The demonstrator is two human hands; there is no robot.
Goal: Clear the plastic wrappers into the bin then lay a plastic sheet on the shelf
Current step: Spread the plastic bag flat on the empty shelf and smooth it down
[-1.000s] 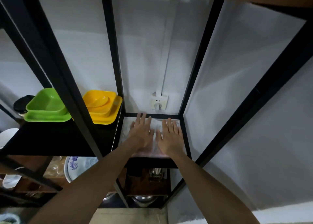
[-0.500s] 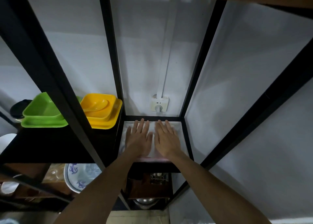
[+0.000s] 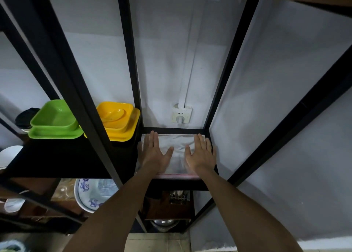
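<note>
The thin, pale, crinkled plastic sheet [image 3: 176, 146] lies flat across the small square shelf [image 3: 175, 130] in the narrow right-hand bay of the black metal rack [image 3: 129, 61], reaching from the back rail to the front edge. Both hands press on it with fingers straight and spread, holding nothing: the left hand [image 3: 155, 154] sits over the sheet's left side beside the rack upright, the right hand [image 3: 201, 154] over its right side beside the right rail, thumbs turned inward with bare sheet between them. Both forearms reach in from below the front edge.

Just behind the shelf, a white wall socket [image 3: 181, 115] sits on the grey wall under a white cable strip. On the neighbouring shelf to the left stand a yellow square plastic bowl on a matching plate [image 3: 117, 121] and a green square plastic bowl on a matching plate [image 3: 54, 123]. Lower down are a white plate with blue pattern [image 3: 93, 192] and a metal pot [image 3: 163, 225].
</note>
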